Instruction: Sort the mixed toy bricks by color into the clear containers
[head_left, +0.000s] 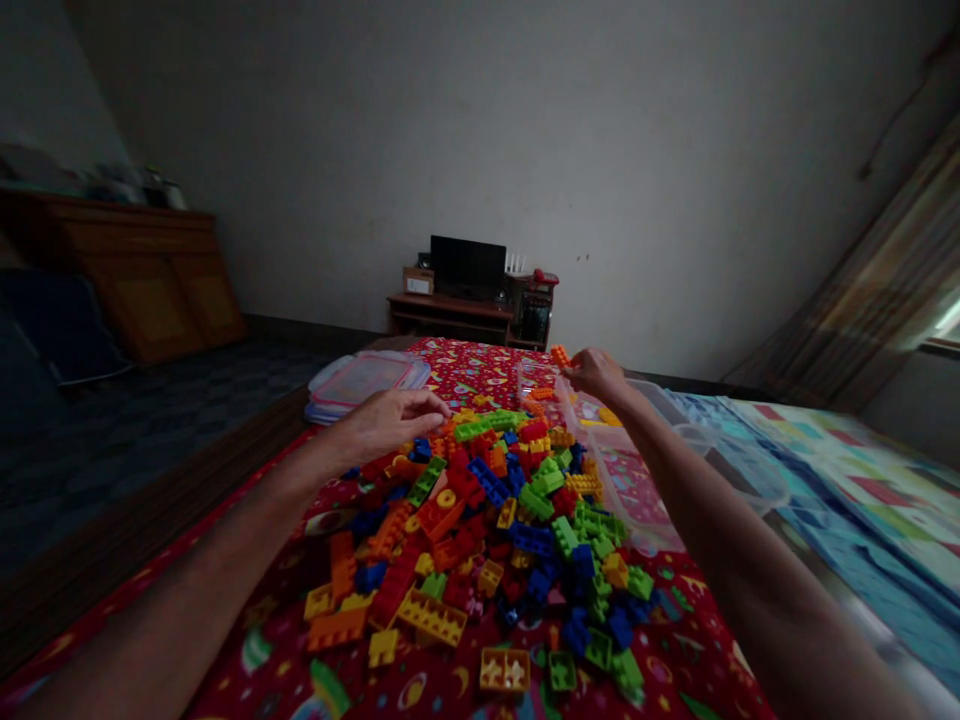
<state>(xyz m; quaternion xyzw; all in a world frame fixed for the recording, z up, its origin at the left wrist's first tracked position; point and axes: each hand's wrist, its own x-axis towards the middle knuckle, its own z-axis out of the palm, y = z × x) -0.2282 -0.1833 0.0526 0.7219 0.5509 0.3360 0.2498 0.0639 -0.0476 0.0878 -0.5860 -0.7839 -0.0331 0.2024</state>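
A heap of toy building bricks [491,488] in red, orange, yellow, green and blue lies on a red patterned cloth [472,370]. My right hand [596,375] pinches an orange brick [560,356] above the far end of a clear plastic box [607,490]. In that box are an orange brick [541,394] and some yellow ones [609,416]. My left hand [397,415] hovers at the heap's far left edge, fingers stretched forward and slightly apart, close to some orange bricks. Nothing shows in its grasp.
Stacked clear lids [367,382] lie at the far left of the cloth. More clear containers [739,470] stand right of the box, beside a blue and patchwork bedspread [855,470]. A desk [450,308] with a monitor [468,266] stands against the wall; a wooden cabinet [150,280] is at left.
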